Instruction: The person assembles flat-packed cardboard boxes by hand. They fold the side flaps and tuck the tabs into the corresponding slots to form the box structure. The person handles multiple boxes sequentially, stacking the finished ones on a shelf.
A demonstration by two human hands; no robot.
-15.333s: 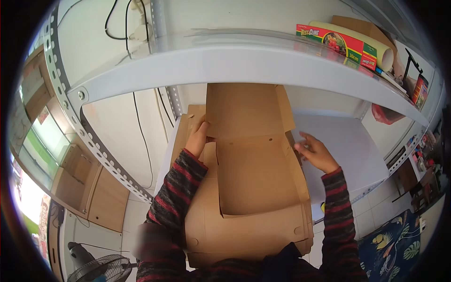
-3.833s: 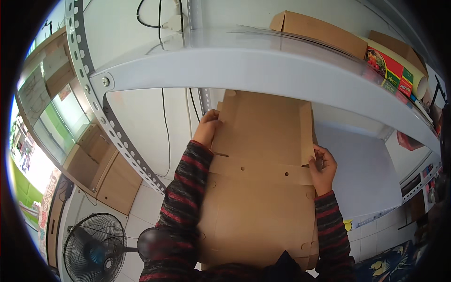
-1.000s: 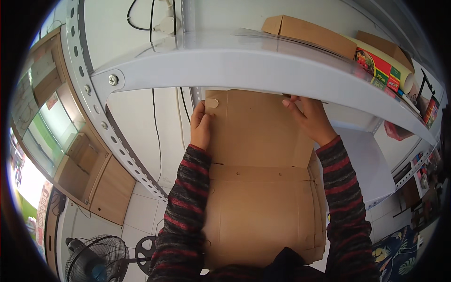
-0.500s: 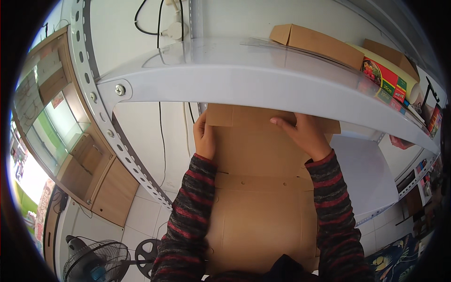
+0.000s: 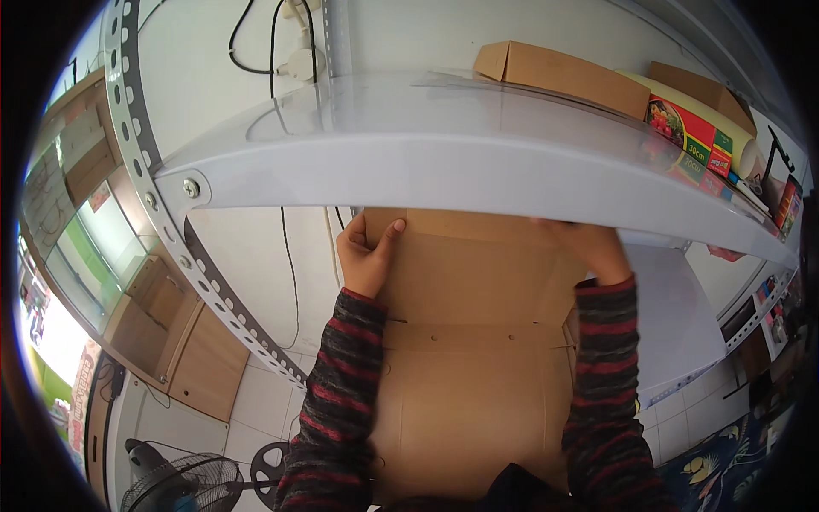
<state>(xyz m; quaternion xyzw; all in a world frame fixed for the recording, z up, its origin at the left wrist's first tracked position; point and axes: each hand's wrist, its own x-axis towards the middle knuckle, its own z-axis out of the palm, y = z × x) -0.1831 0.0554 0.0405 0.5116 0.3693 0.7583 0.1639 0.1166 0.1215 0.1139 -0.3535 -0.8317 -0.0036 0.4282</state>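
A brown cardboard box blank (image 5: pixel 478 401), creased and with small round holes along a fold, stretches from my body up under the white shelf. My left hand (image 5: pixel 367 260) grips the upper left edge of its far panel, thumb on the face and fingers behind. At the panel's upper right is my right hand (image 5: pixel 593 249), blurred, with its fingers partly hidden by the shelf's front edge; whether it grips the cardboard cannot be told. The panel's top end is also out of sight behind that edge.
The white metal shelf (image 5: pixel 341 175) crosses above my hands, with cardboard boxes (image 5: pixel 576 85) and a red-green carton (image 5: pixel 678 124) on it. A perforated upright (image 5: pixel 162 205) stands left. A lower white shelf (image 5: pixel 665 307) lies right. A black fan (image 5: pixel 183 482) is at lower left.
My left thumb has come round onto the panel's face. My right hand has shifted right and its thumb no longer shows clearly. The far panel's folded top flap has opened upward.
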